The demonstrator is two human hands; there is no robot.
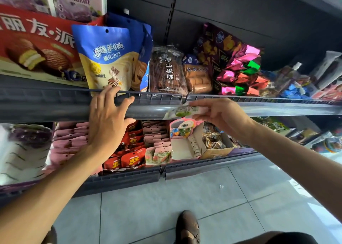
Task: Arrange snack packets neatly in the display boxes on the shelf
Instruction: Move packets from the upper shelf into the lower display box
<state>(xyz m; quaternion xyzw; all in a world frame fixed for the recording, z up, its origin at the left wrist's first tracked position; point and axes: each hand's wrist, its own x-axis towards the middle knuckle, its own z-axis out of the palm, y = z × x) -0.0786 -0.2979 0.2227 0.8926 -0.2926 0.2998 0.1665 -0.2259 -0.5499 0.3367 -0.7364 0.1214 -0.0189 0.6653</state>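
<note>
Right hand [220,116] pinches a small white-and-green foil snack packet [180,112], long axis horizontal, projecting left of the fingertips, above the pink cardboard display box [181,148] on the lower shelf. Left hand [109,117], fingers spread, rests on the grey shelf rail [55,104].

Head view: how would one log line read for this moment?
left hand: open, at shelf rail | right hand: pinching small packet | small packet: not yet boxed

Glossy foil pouch [106,58], matt grey shelf rail [55,103], seemingly cardboard display box [185,147]
</note>
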